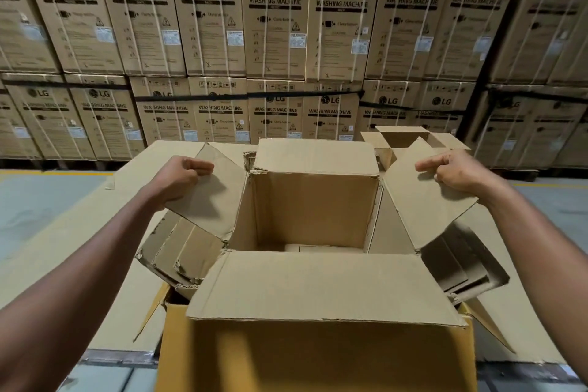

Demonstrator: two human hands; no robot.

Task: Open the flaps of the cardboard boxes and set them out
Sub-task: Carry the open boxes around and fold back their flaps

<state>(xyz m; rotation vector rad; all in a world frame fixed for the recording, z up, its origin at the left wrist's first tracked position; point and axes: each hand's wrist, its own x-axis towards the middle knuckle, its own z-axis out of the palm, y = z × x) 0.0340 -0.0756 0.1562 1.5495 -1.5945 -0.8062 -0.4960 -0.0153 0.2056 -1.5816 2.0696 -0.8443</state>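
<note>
An open brown cardboard box [315, 207] sits in front of me, its inside showing. My left hand [181, 177] grips the upper edge of the left flap [210, 200], which is raised and tilted outward. My right hand [451, 170] grips the top edge of the right flap [423, 200], also lifted. The far flap [315, 156] stands up, and the near flap [321, 286] folds down toward me. Behind it to the right stands a second box [410, 140] with its flaps spread open.
A yellow-brown box [315, 356] stands right below the near flap. Everything rests on a large flat cardboard sheet [105, 226] over a low platform. A wall of stacked washing machine cartons [273, 41] fills the background. Grey floor [38, 200] with yellow lines lies on both sides.
</note>
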